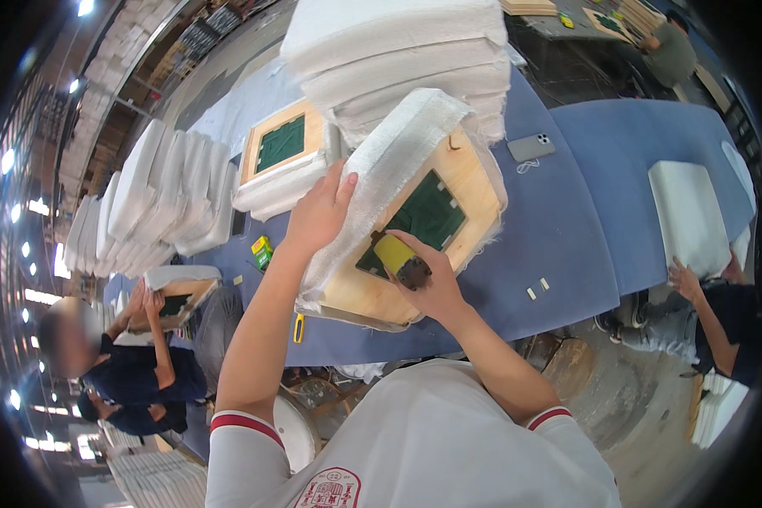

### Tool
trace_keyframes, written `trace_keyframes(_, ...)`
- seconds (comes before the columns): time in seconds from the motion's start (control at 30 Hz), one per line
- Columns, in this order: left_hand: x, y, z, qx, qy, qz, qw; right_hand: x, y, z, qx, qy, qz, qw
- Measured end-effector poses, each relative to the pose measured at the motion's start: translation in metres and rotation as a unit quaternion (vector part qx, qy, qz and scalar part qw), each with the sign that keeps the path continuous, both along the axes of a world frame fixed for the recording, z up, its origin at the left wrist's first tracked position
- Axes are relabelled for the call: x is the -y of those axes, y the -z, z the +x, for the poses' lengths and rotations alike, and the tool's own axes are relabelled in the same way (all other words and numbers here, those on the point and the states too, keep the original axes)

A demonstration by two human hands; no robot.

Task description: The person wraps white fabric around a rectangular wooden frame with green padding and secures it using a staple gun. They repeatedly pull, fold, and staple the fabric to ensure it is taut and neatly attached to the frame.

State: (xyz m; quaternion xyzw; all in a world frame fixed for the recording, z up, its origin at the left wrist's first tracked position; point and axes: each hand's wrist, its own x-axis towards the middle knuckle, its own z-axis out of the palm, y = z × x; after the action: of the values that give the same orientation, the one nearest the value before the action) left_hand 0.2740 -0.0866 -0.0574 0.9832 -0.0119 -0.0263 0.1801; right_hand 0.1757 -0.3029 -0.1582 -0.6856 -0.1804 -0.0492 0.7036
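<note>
My left hand (320,213) lies flat, fingers spread open, pressing the white fabric cover (381,178) down over the edge of the wooden seat base (461,190), which sits tilted at the near edge of the blue surface (567,220). My right hand (432,284) is wrapped tight around a yellow-bodied stapler with a dark nose (402,261), its tip resting on the wood beside the green webbing panel (423,216) in the base's middle. The risk I see: my left fingers are close to the tool's nose, so a slip could catch them, and if my flat hand eases off, the fabric could spring back and wrinkle. The base overhangs the near edge, so a hard push might tip it toward me. A small yellow and green box (262,251) lies toward the left part of the surface, past my left forearm; a grey phone (531,146) lies beyond the base, near the stack of white cushions (398,59). Its print is too small to tell.
</note>
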Motion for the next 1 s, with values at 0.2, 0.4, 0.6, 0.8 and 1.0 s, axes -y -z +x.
trace_keyframes(0.2,-0.034,-0.001,0.020,-0.035,0.004,-0.077,0.996,0.005,-0.012,-0.012,-0.039,-0.048,-0.032,0.998)
trace_keyframes(0.4,-0.018,-0.001,0.007,-0.018,-0.036,-0.077,0.996,0.001,-0.016,-0.014,0.023,-0.037,-0.084,0.996)
trace_keyframes(0.6,-0.051,-0.012,-0.091,0.080,0.030,-0.037,0.996,0.029,0.035,-0.032,-0.025,-0.021,-0.312,0.949)
trace_keyframes(0.8,-0.068,0.002,-0.178,0.156,-0.012,-0.038,0.987,0.162,0.177,-0.116,-0.056,-0.012,-0.490,0.870)
trace_keyframes(1.0,-0.054,0.008,-0.200,0.171,-0.013,-0.047,0.984,0.225,0.148,-0.137,-0.306,-0.015,-0.485,0.819)
